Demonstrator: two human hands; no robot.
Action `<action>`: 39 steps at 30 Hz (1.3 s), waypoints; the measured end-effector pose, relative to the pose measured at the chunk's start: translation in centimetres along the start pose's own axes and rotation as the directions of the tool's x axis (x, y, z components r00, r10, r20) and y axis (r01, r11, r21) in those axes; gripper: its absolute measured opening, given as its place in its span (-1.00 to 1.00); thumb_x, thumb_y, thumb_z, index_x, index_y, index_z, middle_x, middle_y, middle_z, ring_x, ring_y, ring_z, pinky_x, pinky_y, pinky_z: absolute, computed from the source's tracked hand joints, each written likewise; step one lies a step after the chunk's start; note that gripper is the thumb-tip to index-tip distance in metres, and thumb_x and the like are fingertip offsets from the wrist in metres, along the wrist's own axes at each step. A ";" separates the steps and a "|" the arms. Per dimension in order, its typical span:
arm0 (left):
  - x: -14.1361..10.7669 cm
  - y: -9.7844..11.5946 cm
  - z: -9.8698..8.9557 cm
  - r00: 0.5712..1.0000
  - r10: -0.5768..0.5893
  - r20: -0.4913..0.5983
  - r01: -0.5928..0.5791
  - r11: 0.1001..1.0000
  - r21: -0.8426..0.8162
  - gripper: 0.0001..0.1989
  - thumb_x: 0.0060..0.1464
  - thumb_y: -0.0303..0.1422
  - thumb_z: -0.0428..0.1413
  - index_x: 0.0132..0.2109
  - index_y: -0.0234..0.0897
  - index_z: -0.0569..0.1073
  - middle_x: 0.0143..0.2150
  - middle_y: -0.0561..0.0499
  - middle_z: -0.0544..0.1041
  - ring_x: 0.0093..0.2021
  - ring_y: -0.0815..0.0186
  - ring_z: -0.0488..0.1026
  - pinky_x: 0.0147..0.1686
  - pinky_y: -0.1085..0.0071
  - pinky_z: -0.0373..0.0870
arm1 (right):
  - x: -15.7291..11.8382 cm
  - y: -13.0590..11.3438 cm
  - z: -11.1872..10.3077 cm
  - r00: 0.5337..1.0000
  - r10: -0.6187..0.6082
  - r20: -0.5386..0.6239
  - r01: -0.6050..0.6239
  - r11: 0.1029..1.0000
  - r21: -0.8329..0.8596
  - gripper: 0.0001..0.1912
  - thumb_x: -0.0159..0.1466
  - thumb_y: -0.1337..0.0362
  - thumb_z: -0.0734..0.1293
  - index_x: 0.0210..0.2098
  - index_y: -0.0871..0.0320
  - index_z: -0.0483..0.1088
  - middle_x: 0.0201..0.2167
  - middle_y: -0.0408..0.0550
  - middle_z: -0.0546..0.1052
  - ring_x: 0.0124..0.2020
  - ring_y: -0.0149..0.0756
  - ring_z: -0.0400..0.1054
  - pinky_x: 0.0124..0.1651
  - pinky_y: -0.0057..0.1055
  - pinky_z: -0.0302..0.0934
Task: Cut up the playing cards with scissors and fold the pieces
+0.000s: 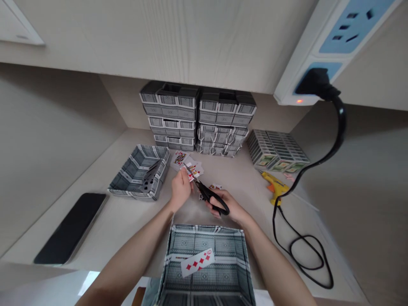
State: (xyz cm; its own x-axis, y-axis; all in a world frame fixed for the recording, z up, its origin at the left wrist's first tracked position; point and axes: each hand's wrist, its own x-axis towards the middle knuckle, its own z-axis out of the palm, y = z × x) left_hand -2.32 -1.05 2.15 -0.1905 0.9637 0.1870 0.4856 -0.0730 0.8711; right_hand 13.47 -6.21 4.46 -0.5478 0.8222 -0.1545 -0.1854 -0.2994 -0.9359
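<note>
My left hand pinches a playing card over the middle of the desk. Black-handled scissors are in my right hand, their blades lying at that card. More playing cards are spread just beyond my fingers, and a few lie partly hidden under the scissors. Close to my body stands an open box made of playing cards, with a cut strip of a diamond card inside. To the left is a shallow card-built tray holding several dark cards or strips.
Stacked card-built boxes line the back. Right of them are packs of cards and a yellow glue gun with a black cord. A phone lies at left. A power strip hangs on the overhead panel.
</note>
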 end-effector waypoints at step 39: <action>0.5 -0.6 0.0 0.999 -0.006 0.044 0.017 0.968 -0.252 -0.51 0.15 -0.11 -0.26 -0.62 -0.25 0.21 -0.78 0.10 0.25 -0.71 0.40 0.25 -0.63 0.49 0.19 | 0.5 0.9 -0.1 0.994 -0.045 -0.100 0.039 0.997 -0.060 -0.65 0.02 0.07 0.36 -0.34 0.21 0.31 -0.76 -0.34 0.19 -0.84 -0.57 0.02 -0.82 -0.60 -0.09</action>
State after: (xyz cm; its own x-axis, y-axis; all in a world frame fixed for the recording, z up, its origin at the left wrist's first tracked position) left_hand -2.66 -0.52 1.75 -0.1560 0.9745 0.1613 0.2517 -0.1187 0.9605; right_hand 13.14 -5.98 3.53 -0.4547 0.8791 -0.1429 -0.1578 -0.2374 -0.9585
